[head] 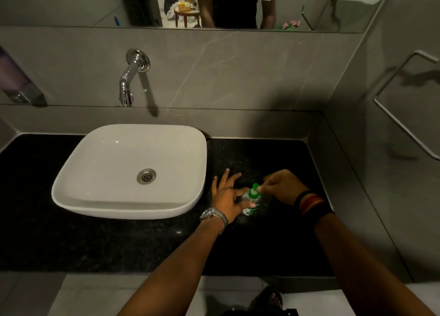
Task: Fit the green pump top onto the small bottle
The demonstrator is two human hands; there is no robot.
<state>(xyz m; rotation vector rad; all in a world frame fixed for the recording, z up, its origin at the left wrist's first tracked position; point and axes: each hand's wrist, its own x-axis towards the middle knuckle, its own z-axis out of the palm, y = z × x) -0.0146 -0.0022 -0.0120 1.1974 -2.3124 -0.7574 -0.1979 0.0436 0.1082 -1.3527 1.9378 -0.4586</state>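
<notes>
Bottles: one small bottle point(251, 202), clear with a green and white label, standing on the black counter point(119, 244) between my two hands.
Pump tops: one green pump top point(254, 190), sitting at the bottle's neck; whether it is fully seated I cannot tell.
Hands: two. My left hand point(227, 195) pinches the bottle body with thumb and forefinger, the other fingers spread and lifted away from me. My right hand point(283, 187) has its fingertips closed on the pump top.
Wrist items: one metal watch point(213, 216) on the left wrist; one stack of dark and red bands point(310, 203) on the right.
Direction: the bottle's long axis is upright, leaning slightly away from me, pump end uppermost.
Basins: one white sink point(71, 187), just left of my left hand, its rim near my knuckles.
Taps: one chrome tap point(129, 77) on the wall beyond the sink.
Edges: the counter's front edge lies back toward my forearms; the side wall is right of my right hand.
Open room: bare counter beyond my fingertips and toward me.
</notes>
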